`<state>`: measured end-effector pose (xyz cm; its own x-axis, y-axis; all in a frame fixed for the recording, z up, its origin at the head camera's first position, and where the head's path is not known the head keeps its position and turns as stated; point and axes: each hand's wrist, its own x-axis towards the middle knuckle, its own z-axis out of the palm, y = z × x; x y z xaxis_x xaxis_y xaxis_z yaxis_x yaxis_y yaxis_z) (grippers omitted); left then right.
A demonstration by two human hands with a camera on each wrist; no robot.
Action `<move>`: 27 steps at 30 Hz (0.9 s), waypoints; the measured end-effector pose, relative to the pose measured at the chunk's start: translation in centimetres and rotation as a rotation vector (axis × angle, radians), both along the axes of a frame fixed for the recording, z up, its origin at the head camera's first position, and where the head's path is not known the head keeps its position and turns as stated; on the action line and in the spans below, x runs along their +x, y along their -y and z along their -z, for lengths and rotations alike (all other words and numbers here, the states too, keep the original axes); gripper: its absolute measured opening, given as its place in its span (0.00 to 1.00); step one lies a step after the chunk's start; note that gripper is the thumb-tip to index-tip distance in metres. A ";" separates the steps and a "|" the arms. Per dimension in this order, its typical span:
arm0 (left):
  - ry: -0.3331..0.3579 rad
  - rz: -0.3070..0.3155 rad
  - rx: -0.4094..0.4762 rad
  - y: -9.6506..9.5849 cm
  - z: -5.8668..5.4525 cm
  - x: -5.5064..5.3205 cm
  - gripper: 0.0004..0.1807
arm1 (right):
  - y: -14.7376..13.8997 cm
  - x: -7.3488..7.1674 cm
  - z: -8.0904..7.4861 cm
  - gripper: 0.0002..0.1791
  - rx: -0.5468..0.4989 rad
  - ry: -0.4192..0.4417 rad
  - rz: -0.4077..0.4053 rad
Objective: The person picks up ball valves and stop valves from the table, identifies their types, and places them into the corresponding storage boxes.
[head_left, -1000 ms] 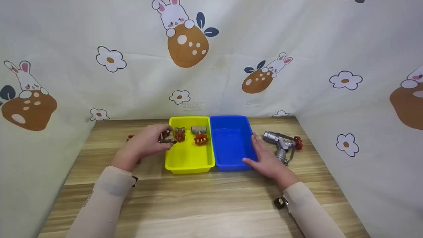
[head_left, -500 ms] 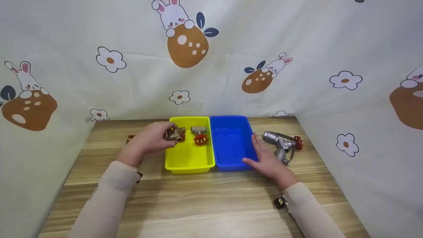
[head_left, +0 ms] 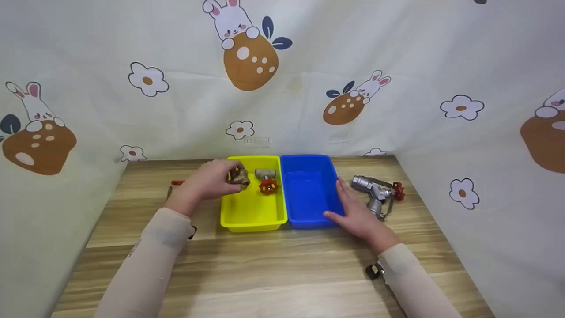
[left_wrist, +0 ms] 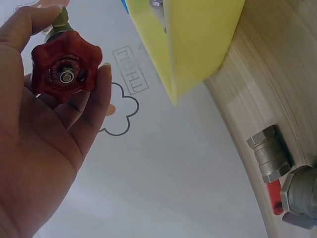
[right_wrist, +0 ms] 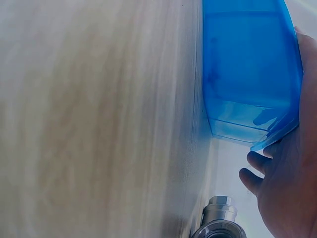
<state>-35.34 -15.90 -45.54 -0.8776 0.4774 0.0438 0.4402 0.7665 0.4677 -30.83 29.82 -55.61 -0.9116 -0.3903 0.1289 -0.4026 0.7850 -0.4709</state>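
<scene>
My left hand (head_left: 212, 179) pinches a brass gate valve (head_left: 240, 177) between thumb and fingers, over the left part of the yellow tray (head_left: 254, 226). In the left wrist view the valve's red handwheel (left_wrist: 66, 67) faces the camera, with fingertips beside the wheel and the thumb at the brass body. Inside the yellow tray sits another gate valve (head_left: 265, 180) with a red wheel. A smaller valve there is hidden behind the left hand. My right hand (head_left: 357, 214) rests along the right side of the blue tray (head_left: 309, 224), fingers extended on its outer wall and thumb over the rim.
Silver valves (head_left: 375, 194) lie right of the blue tray, one with a red wheel. On the table's left, partly behind the left hand, are a valve with a red handle (left_wrist: 275, 196) and a larger metal valve (left_wrist: 302, 193). A patterned cloth (head_left: 300, 110) hangs behind the table.
My left hand has moved right with the brass gate valve, from the yellow tray's left rim to over its inside, covering the smaller valve there. The right hand has stayed put.
</scene>
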 end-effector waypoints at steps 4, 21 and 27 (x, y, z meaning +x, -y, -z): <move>0.005 0.008 0.012 -0.3 0.1 -0.3 0.23 | 0.0 0.0 0.0 0.62 0.004 0.001 0.001; 0.031 0.013 -0.012 -1.8 -0.1 -1.5 0.21 | 0.1 0.0 0.1 0.62 0.002 -0.007 0.010; 0.039 0.015 -0.040 -2.3 -0.2 -2.1 0.22 | 0.0 0.0 0.1 0.63 0.008 -0.004 0.012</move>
